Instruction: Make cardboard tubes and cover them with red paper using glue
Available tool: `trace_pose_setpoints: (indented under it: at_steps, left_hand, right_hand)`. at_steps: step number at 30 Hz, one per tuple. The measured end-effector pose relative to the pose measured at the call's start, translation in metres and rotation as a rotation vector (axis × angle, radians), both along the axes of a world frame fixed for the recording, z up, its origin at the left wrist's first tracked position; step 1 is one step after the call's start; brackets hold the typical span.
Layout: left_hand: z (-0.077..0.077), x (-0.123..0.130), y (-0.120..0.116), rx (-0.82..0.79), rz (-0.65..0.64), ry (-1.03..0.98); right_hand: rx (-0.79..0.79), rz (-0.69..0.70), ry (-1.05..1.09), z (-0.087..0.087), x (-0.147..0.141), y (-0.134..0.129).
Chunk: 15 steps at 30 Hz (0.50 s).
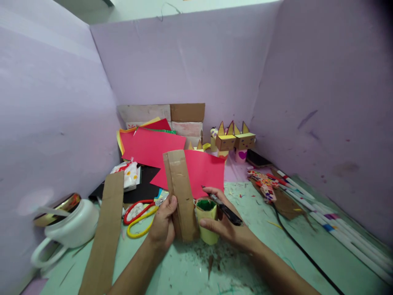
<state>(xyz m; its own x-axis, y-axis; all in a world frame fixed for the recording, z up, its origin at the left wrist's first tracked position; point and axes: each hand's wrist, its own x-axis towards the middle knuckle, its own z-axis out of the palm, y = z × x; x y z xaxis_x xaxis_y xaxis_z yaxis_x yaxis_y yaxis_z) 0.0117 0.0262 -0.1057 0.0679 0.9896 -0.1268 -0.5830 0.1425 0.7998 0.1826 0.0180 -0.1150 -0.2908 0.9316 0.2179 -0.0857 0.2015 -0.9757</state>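
Note:
My left hand (164,223) grips a strip of brown cardboard (181,192) by its left side and holds it tilted up. Right beside the strip stands a yellow-green paper tube (207,217), dark green inside, with the thumb and fingers of my right hand (225,223) around it. A black pen (227,211) also rests in that hand, its tip pointing up and left over the tube. Close to my left hand lie scissors with red and yellow handles (143,219), partly hidden by it.
Red paper sheets (156,143) lie behind the hands. Cardboard cat-eared figures (226,142) stand at the back. On the left are a long cardboard strip (104,237) and a white cup (72,223). A glue gun (265,184) with a black cord and several white pens (331,229) lie right.

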Motion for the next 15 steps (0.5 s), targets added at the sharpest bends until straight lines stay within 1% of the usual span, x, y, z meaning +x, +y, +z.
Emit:
trace_pose_setpoints:
  at_steps: [4,7,11,15]
  left_hand:
    - [0.0005,0.0007,-0.0006,0.003,-0.005,0.008]
    - [0.0005,0.0004,-0.0007,0.035,-0.015,0.020]
    - [-0.0017,-0.0022,-0.0003,0.141,-0.001,0.063]
    - [-0.0042,-0.0051,-0.0016,0.234,-0.027,0.112]
  right_hand:
    - [-0.008,-0.001,-0.011,-0.0013,-0.0024,-0.0010]
    - [-0.008,-0.003,-0.033,-0.0012,-0.0035,-0.0013]
    - [0.016,0.007,-0.048,-0.0030,-0.0041,-0.0015]
    - [0.029,0.003,-0.048,-0.0041,-0.0046,-0.0019]
